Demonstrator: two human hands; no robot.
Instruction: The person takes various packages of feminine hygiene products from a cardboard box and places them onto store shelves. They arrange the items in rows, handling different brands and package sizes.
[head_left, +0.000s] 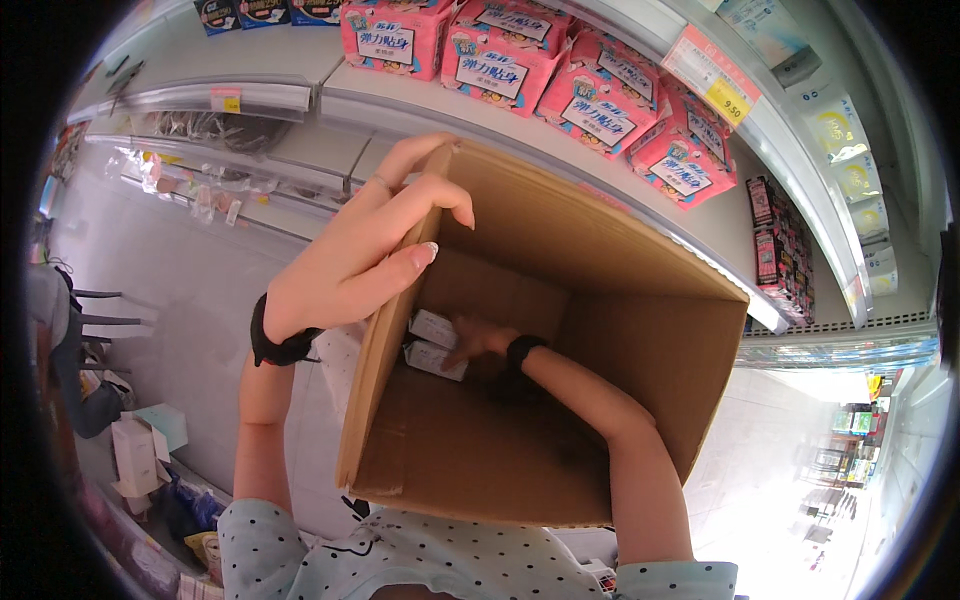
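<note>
A deep, open cardboard box (652, 367) is held tilted before me, its opening towards the camera. My left hand (345, 262) grips its left edge, with the thumb and one finger over the rim. Deep inside the box is my right hand (484, 341), dim and slightly blurred. Its fingers are at the right ends of two small white packs, an upper pack (430, 328) and a lower pack (431, 360), lying against the left inner wall. Whether the fingers close on them cannot be made out.
Beyond the box runs a store shelf (330, 97) with pink sanitary pad packs (491, 71) near its edge. A higher shelf edge with a price tag (712, 75) curves along the right. At lower left are an opened white carton (135, 457) and dark chair legs (101, 322).
</note>
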